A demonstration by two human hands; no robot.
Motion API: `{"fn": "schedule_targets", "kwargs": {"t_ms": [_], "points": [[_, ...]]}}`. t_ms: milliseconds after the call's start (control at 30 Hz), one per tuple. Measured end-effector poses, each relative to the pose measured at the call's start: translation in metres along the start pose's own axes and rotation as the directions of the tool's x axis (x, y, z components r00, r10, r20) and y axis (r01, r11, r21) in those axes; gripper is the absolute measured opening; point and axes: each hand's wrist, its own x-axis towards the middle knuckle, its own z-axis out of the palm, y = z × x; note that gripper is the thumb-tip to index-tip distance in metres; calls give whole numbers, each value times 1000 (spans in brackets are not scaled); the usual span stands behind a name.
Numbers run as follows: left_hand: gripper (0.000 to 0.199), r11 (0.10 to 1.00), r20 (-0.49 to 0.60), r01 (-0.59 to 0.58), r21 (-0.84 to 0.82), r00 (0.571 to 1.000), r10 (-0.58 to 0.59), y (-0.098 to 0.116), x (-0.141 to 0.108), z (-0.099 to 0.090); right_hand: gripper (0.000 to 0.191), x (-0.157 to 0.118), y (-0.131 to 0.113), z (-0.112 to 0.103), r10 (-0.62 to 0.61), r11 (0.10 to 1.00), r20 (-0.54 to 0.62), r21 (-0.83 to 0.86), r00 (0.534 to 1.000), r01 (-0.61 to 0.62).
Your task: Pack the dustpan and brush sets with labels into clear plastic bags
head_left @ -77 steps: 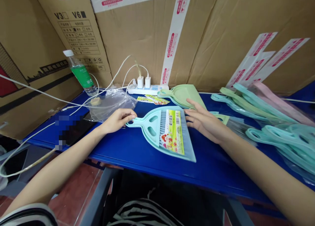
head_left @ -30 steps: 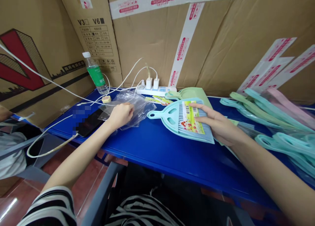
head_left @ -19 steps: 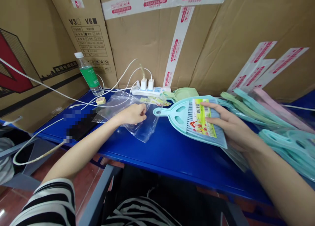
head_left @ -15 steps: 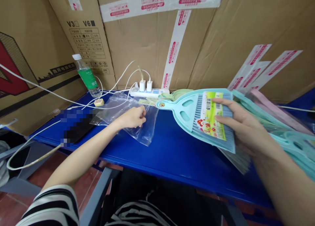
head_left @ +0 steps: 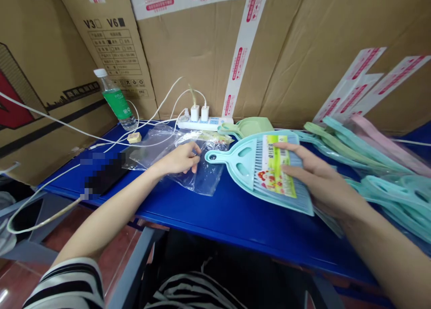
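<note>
My right hand (head_left: pixel 325 183) grips the wide end of a light-blue dustpan and brush set (head_left: pixel 240 163), fingers across its printed label (head_left: pixel 278 165). The dustpan is held above the blue table, its handle pointing left. My left hand (head_left: pixel 182 158) rests on a clear plastic bag (head_left: pixel 205 178), fingers curled and seemingly closed on its film, though the contact is partly hidden. The dustpan's handle tip is just right of that hand, over the bag. A green dustpan (head_left: pixel 254 127) lies behind.
More dustpan sets (head_left: pixel 387 192) in blue, green and pink pile up at the right. A white power strip (head_left: pixel 218 121) with cables lies along the cardboard wall (head_left: pixel 191 53). A water bottle (head_left: pixel 117 102) and a dark, partly pixelated object (head_left: pixel 107 174) are at the left.
The dustpan set has moved left and slightly down, toward my left hand. The fingers of my left hand have loosened a little, and the bag's lower corner has shifted right.
</note>
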Motion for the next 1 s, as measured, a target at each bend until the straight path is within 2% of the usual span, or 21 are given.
{"fn": "schedule_targets", "kwargs": {"t_ms": [100,200,267,333,367,400,433,467,567,700,867,1000], "points": [[22,994,20,-42,-98,999,44,2,1,5,55,5,7,13,8,1000,22,0,1000,-8],[21,985,46,-97,-141,993,105,5,0,8,53,8,13,17,6,1000,72,18,997,-8],[25,987,0,-160,-31,987,160,5,-3,3,53,9,15,17,35,998,84,45,996,-39],[30,955,-152,-178,237,964,217,1,-5,-9,54,9,16,17,58,996,98,68,993,-65],[30,906,-265,-113,409,935,236,-4,-5,-16,55,9,17,17,66,994,108,74,992,-74],[31,842,-357,6,539,907,223,-9,-5,-24,56,10,17,17,72,994,116,76,991,-81],[32,779,-404,137,612,901,160,-15,-5,-31,57,10,17,17,77,993,121,77,990,-86],[33,727,-406,234,646,911,68,-21,-3,-37,57,10,18,17,82,993,122,77,989,-92],[29,720,-334,260,644,942,-41,-34,2,-46,59,10,17,18,109,990,123,80,986,-119],[27,799,-169,137,585,985,-45,-32,6,-42,59,9,16,19,140,984,126,97,982,-153],[26,890,-38,-18,455,999,39,-25,3,-35,57,8,16,19,114,988,136,92,984,-127],[16,959,55,-197,207,980,189,-29,5,-30,59,8,18,19,107,991,167,65,980,-119]]}}
